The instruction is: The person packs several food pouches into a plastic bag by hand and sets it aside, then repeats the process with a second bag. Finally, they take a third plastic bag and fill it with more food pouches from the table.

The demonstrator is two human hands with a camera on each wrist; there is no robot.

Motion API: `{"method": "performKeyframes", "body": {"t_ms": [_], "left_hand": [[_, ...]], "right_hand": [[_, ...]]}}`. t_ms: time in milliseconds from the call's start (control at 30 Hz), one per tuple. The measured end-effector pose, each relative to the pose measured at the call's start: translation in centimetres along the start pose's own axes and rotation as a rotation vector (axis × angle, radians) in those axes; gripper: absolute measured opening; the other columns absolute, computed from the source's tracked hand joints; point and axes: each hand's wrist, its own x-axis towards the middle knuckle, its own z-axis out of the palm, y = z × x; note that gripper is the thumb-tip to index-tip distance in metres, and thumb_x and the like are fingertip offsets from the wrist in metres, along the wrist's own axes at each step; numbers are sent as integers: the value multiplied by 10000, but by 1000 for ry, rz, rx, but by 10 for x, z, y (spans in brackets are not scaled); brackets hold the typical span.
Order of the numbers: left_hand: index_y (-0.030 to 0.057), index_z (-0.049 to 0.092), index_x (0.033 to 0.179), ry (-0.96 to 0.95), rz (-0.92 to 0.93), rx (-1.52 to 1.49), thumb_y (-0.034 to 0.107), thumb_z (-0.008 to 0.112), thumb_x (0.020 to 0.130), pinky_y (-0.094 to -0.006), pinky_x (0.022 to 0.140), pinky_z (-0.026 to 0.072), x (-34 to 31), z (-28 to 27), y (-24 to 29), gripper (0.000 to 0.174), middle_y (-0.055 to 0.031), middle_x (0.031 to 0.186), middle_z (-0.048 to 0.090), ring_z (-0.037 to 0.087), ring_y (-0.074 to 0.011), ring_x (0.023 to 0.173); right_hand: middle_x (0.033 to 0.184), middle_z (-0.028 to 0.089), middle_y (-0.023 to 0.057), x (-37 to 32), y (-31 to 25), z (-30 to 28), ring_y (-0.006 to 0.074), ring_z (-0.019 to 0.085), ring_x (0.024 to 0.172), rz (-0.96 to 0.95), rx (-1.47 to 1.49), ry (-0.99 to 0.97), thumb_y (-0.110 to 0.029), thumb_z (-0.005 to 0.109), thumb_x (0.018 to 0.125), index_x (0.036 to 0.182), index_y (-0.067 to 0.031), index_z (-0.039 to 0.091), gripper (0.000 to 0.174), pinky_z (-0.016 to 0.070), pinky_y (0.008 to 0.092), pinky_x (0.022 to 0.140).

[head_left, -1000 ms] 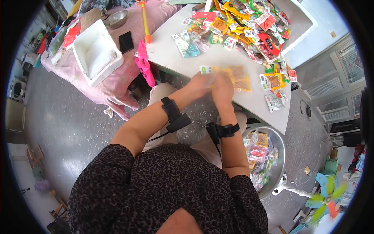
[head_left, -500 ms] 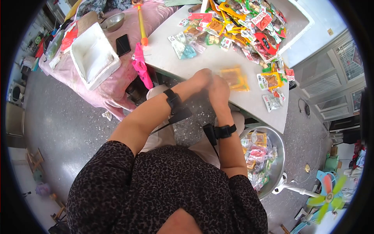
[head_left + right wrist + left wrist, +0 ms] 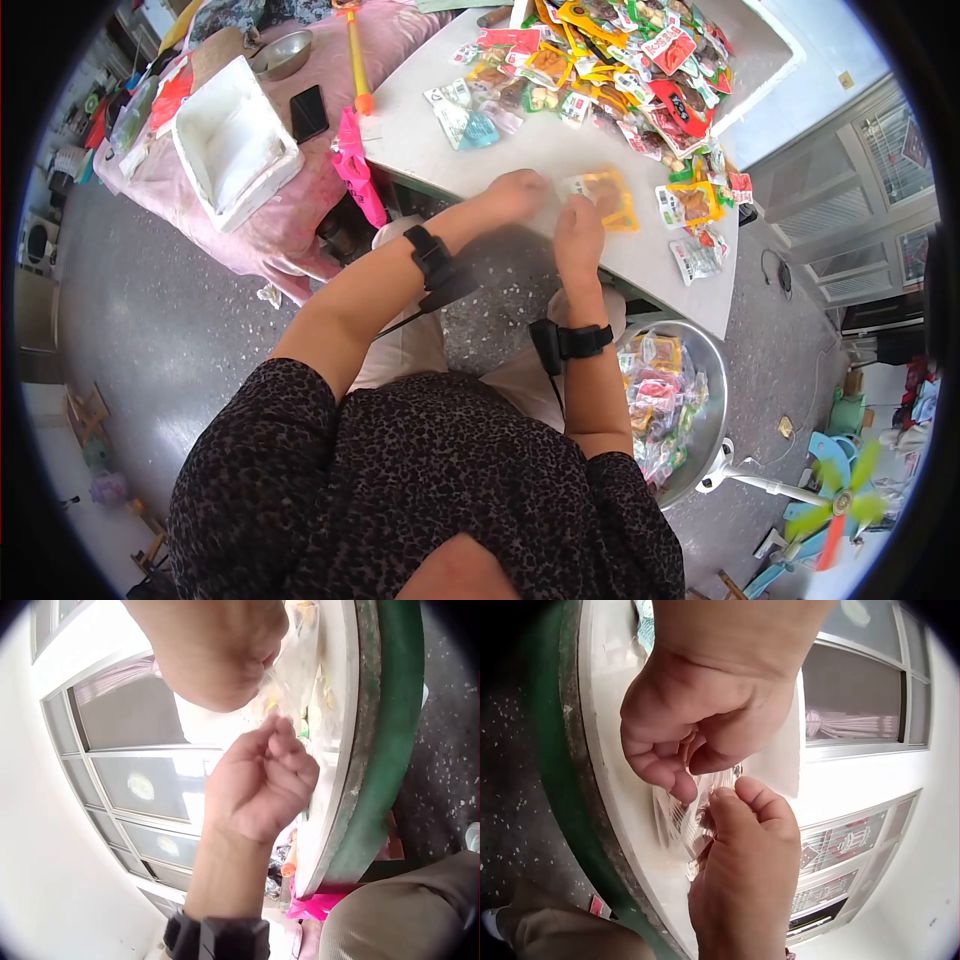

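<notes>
In the head view, a clear packet with a yellow border (image 3: 612,200) is held over the table's near edge. My right hand (image 3: 579,240) grips its near side, thumb on top. My left hand (image 3: 515,195) is just left of it, fingers curled, the fingertips at the packet's clear end. The left wrist view has my left hand (image 3: 705,712) above the shiny film (image 3: 676,817) and my right hand (image 3: 746,862) pinching it. Seen from the right wrist, film runs from my right hand (image 3: 217,652) to the fingertips of my left hand (image 3: 262,780).
Many colourful packets (image 3: 650,60) are heaped at the back by a white box (image 3: 775,75). More packets lie right of my hands. A metal basin (image 3: 715,420) of packets stands below. On the pink cloth (image 3: 300,215) are a foam box (image 3: 238,150) and a phone (image 3: 309,113).
My hands were close together at the packet; they have moved apart, the left one leftward. The yellow-bordered packet is blurred in earlier frames and clearer now.
</notes>
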Motion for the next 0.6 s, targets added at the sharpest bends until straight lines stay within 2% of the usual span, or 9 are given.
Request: {"method": "performKeyframes", "body": {"t_ms": [33,133,233,267,333,433,533,600], "left_hand": [[34,426,1102,107,-64,-1,95,481,752,-258,604,446,-15,-4,6,360,-74,938,505,507,-123,777],[55,385,1157,263,94,6,98,490,753,-245,590,437,-31,-9,-13,419,-92,983,486,507,-122,754],[74,314,1223,281,248,30,85,514,742,-250,632,433,-44,-12,-8,522,-105,1048,452,499,-138,800],[79,295,1236,278,329,103,79,521,736,-253,658,428,-47,-14,-4,549,-108,1066,442,493,-142,823],[89,256,1261,272,498,246,66,534,725,-260,709,416,-53,-18,7,604,-115,1101,421,481,-151,869],[86,232,1274,125,400,194,49,531,728,-270,776,393,-56,-31,34,624,-111,1125,412,457,-155,941],[63,361,1194,-94,387,-243,33,528,743,-258,783,392,-61,-34,52,482,-82,1063,469,482,-150,916],[47,456,1058,-216,332,-405,61,537,755,-242,757,396,-70,-36,57,314,-40,976,515,486,-116,869]], "right_hand": [[799,554,174,0,0,-2,322,534,732,20,29,5,-28,483,726,882,4,525,164,429,362,661],[790,560,148,9,-11,-15,263,553,708,76,152,-114,-34,494,746,898,0,521,158,435,311,649],[773,562,107,27,-22,-41,186,548,701,139,276,-270,-39,510,755,905,-7,521,155,429,268,646],[759,557,64,34,-24,-48,123,528,692,136,345,-315,-29,514,756,908,-1,517,154,419,232,624],[778,546,35,47,-25,-64,91,511,699,247,547,-439,-12,506,760,902,-9,514,143,413,218,622],[754,540,15,63,-34,-85,66,489,650,332,775,-523,25,507,748,895,-23,508,155,392,191,580],[719,545,18,67,-47,-102,68,482,604,418,919,-548,38,504,737,884,-21,511,158,377,184,552],[728,542,23,62,-49,-104,68,476,612,422,1006,-576,50,489,735,895,-17,504,174,368,182,543]]}}
